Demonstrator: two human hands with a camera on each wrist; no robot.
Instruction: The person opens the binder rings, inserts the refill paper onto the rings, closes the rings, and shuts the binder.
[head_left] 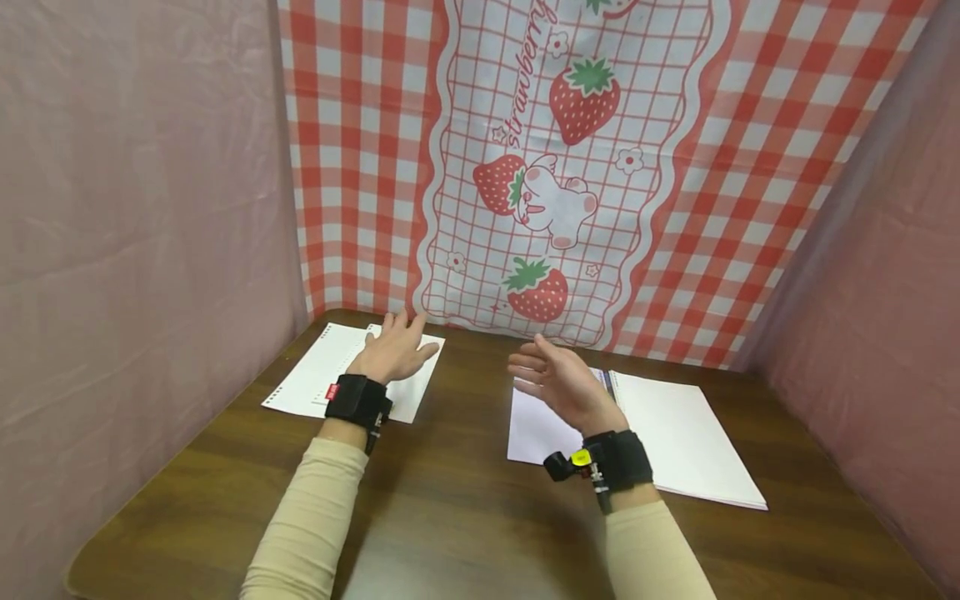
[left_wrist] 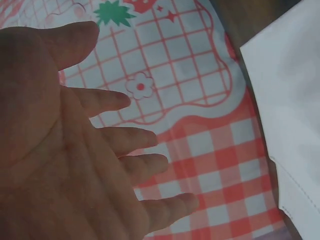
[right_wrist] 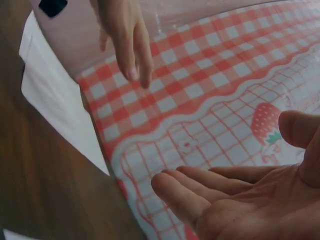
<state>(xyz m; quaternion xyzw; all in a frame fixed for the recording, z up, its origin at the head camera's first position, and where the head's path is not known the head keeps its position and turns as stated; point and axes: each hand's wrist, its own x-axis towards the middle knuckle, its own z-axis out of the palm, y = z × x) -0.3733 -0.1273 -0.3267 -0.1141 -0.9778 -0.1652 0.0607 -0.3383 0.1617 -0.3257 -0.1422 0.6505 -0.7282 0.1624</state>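
Observation:
My left hand [head_left: 392, 350] is over the loose white sheets [head_left: 306, 371] at the table's left, fingers spread and nothing in its grasp. In the left wrist view, that same hand [left_wrist: 80, 145] shows its palm and extended fingers, with white paper [left_wrist: 292, 100] off to the right. The right hand [head_left: 566, 385] hovers above the left page of an open notebook [head_left: 682, 433], fingers extended and holding nothing. From the right wrist, the right palm [right_wrist: 250, 200] faces upward, and the left hand's fingers point down in the distance. Small holes line the edges of the left sheets.
Both paper sets lie on a brown wooden table [head_left: 442, 483]. Behind it hangs a red-and-white checked cloth [head_left: 367, 167] with strawberries. Pale pink curtains [head_left: 142, 250] close off both sides. Each wrist wears a black strap [head_left: 621, 460].

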